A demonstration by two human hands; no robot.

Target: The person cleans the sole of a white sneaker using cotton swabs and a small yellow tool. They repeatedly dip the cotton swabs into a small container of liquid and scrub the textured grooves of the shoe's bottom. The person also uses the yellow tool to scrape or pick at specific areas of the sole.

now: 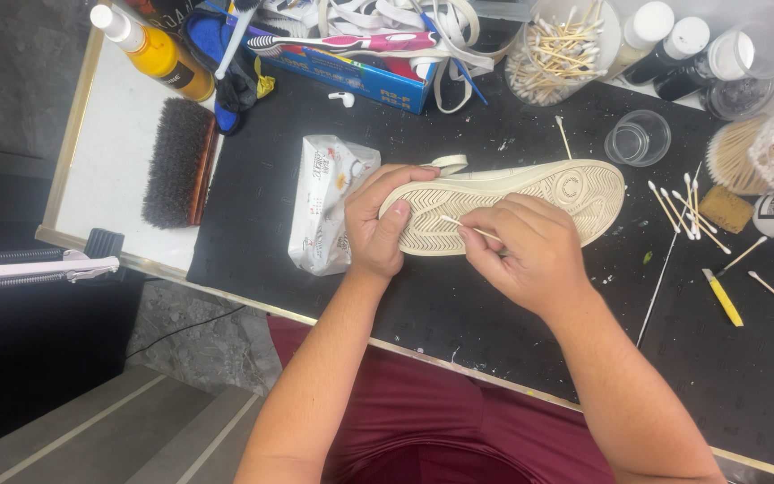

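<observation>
The shoe (530, 202) shows a cream sole moulded in a zigzag tread with a ring pattern near one end. The counter (459, 305) is black, flecked with pale specks, edged in white. The brush (176, 161) has dark grey bristles on a reddish-brown back. The bottle (154, 52) is yellow with a white cap. The wipes packet (324, 202) looks white with faint print. The box (360, 76) is blue.
</observation>
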